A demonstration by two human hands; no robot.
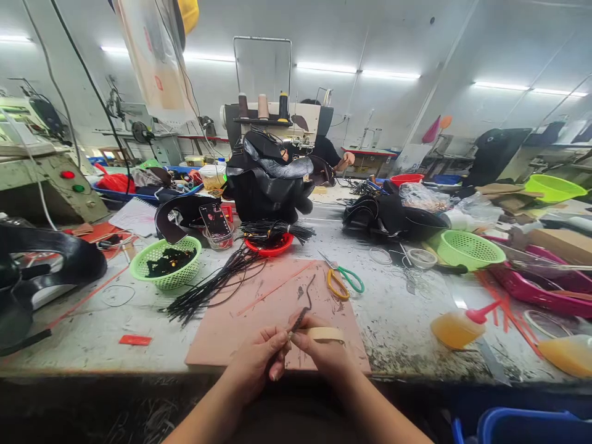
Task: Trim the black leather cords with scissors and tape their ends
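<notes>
Both hands meet over the front of a pinkish board [272, 302] on the worktable. A thin dark strip [309, 299] is pinched between them, its free end curving up and away. My left hand [263, 351] has its fingers closed on the strip's near part. My right hand [319, 345] pinches the same strip beside it, and a cream-coloured band [326, 334] lies across its fingers. Scissors [340, 280] with one yellow and one green handle rest at the board's upper right. A bundle of black strips [213, 283] lies along the board's left side.
A green basket [178, 280] holds black pieces, beside a red bowl [269, 246] with black strips. Bottles of amber liquid [456, 328] stand right, near another green basket [469, 248]. Black leather parts [272, 185] are piled before a sewing machine; a person's hand [345, 161] shows behind.
</notes>
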